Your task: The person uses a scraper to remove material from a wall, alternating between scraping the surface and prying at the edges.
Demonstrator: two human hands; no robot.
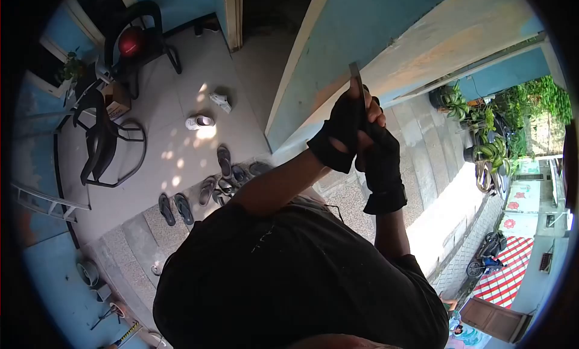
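Observation:
Both hands wear black fingerless gloves and are raised together in front of a blue wall [338,59]. My left hand [342,129] is closed around a thin, flat-bladed scraper [354,71], its metal end pointing up at the wall's edge. My right hand [380,144] is closed close against the left one, its fingers wrapped at the lower part of the same tool. The grip itself is mostly hidden by the gloves. Along the wall edge, the paint looks worn, with pale and orange-brown patches [422,62].
Sandals [175,210] and other shoes lie on the porch floor at left. A black chair [99,138] and a cardboard box [114,100] stand farther left. Potted plants [455,98] line the right side, with a motorbike [485,258] beyond. A doorway [265,47] opens beside the wall.

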